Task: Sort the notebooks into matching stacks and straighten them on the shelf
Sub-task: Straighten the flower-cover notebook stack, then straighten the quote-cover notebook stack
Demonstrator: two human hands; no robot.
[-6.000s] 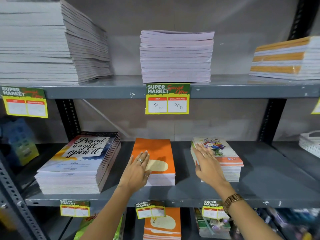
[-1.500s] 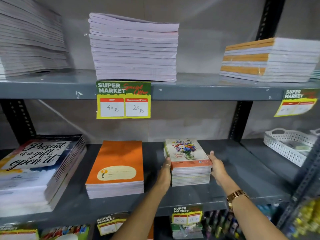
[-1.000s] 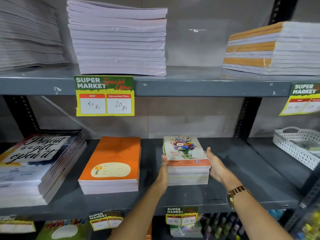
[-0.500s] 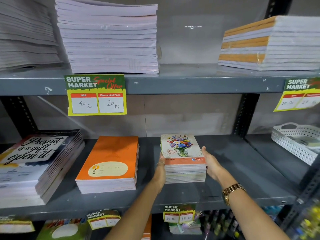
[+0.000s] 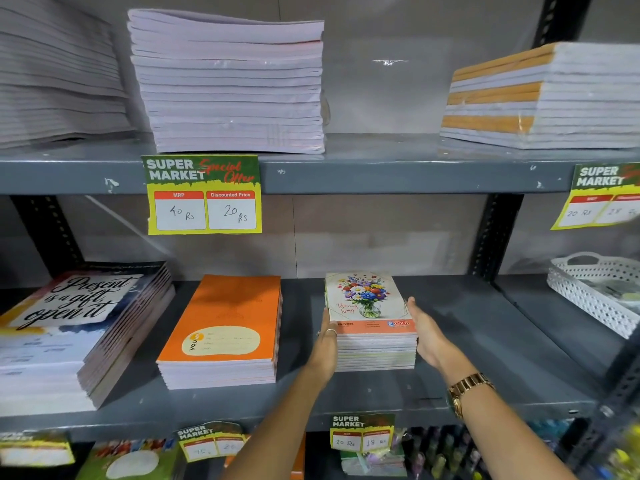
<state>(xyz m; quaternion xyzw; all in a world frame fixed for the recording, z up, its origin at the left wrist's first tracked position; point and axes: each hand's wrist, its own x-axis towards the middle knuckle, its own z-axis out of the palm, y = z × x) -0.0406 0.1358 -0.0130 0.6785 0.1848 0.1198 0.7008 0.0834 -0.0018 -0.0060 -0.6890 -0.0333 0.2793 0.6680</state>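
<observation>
Floral notebook stack [image 5: 369, 303] between two flat palms, on middle shelf [image 5: 491, 344].
Left grip [image 5: 327, 344] and right grip [image 5: 427, 332] press opposite sides, fingers straight, clamped on nothing. Orange notebook stack [image 5: 225, 323] near, left, apart.

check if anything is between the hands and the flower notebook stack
Nothing visible. The left hand lies flat against the left side of the flower notebook stack, and the right hand against its right side. The orange notebook stack sits apart to the left, with bare shelf between.
</observation>
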